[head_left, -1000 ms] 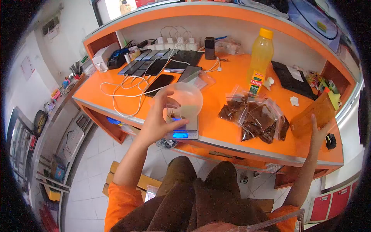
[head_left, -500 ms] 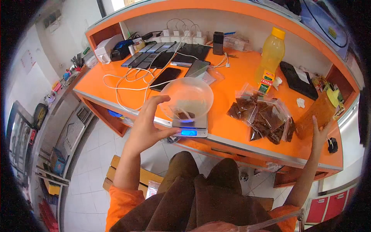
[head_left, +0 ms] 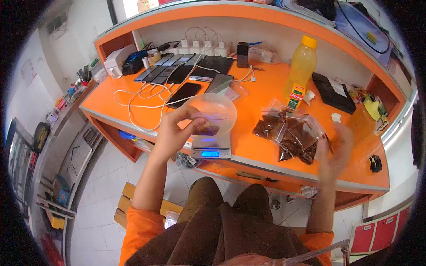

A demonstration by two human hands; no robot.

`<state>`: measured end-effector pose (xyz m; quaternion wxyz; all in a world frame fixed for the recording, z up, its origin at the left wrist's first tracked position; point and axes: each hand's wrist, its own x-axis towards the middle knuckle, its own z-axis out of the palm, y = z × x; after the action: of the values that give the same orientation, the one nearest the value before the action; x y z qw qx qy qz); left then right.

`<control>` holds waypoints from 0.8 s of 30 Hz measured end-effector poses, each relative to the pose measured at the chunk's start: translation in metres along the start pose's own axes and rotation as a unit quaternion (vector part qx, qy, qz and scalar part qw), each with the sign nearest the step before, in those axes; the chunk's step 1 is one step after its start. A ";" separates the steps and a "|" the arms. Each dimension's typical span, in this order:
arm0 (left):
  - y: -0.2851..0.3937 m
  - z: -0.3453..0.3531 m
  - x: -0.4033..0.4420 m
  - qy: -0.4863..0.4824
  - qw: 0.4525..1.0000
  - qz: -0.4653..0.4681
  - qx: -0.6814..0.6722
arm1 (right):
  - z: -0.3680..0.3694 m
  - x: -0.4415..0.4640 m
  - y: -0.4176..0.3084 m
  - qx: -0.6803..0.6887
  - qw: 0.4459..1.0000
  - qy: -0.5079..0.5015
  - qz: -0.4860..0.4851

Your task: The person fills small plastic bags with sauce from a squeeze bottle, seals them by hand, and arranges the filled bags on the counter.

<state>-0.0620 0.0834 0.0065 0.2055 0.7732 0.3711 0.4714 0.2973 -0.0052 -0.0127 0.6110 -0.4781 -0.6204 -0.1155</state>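
My left hand (head_left: 179, 128) pinches the top of a small clear zip bag (head_left: 207, 129) with dark brown contents, at a translucent plastic bowl (head_left: 222, 108). Under the bowl sits a small digital scale (head_left: 224, 148) with a lit blue display whose digits I cannot read. My right hand (head_left: 335, 153) is blurred by motion, its thumb apart from the fingers, and no object shows in it. It is just right of a pile of zip bags (head_left: 295, 133) filled with dark brown stuff.
A yellow bottle (head_left: 301, 62) stands behind the bags, with a small yellow box (head_left: 296, 96) before it. Several phones (head_left: 184, 94) and white cables lie at the back left. A black flat case (head_left: 335, 93) and a black clip-like item (head_left: 375, 164) are at the right.
My left hand has moved from the scale's front edge to the bowl and now grips the zip bag. My right hand has moved left, from the large brown sheet-like thing towards the pile.
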 end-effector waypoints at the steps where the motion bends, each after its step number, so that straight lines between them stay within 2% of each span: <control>1: 0.007 0.005 0.001 0.012 1.000 0.008 -0.028 | 0.014 0.002 -0.021 -0.017 0.997 -0.065 -0.048; 2: 0.018 0.011 0.001 0.024 0.998 0.014 -0.056 | 0.026 0.005 -0.038 -0.033 0.986 -0.131 -0.093; 4: 0.038 0.023 -0.004 0.033 0.993 0.023 -0.111 | 0.053 0.000 -0.061 0.106 0.973 -0.204 -0.027; 6: 0.050 0.038 -0.013 0.028 0.991 0.012 -0.131 | 0.084 -0.012 -0.075 0.318 0.928 -0.179 0.073; 8: 0.058 0.048 -0.021 -0.001 0.991 0.020 -0.130 | 0.095 -0.023 -0.076 0.380 0.885 -0.214 0.164; 9: 0.062 0.053 -0.026 0.005 0.987 -0.005 -0.162 | 0.096 -0.026 -0.075 0.410 0.858 -0.229 0.208; 10: 0.067 0.061 -0.032 0.011 0.981 -0.030 -0.194 | 0.093 -0.026 -0.073 0.382 0.883 -0.232 0.142; 11: 0.070 0.066 -0.037 0.017 0.973 -0.056 -0.225 | 0.088 -0.028 -0.071 0.374 0.884 -0.234 0.153; 15: 0.060 0.083 -0.053 -0.015 0.969 -0.044 -0.243 | 0.068 -0.047 -0.068 0.385 0.878 -0.217 0.181; 16: 0.067 0.086 -0.054 -0.022 0.950 -0.126 -0.286 | 0.064 -0.051 -0.066 0.399 0.874 -0.207 0.183; 19: 0.055 0.095 -0.055 -0.037 0.985 0.016 -0.167 | 0.045 -0.054 -0.054 0.367 0.875 -0.257 0.184; 24: 0.054 0.107 -0.044 -0.080 0.979 0.033 -0.185 | 0.032 -0.053 -0.038 0.358 0.857 -0.295 0.224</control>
<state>0.0403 0.0185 -0.0329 0.3584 0.7690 0.2344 0.4746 0.2380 -0.0258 -0.0494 0.5380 -0.3637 -0.6463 0.4008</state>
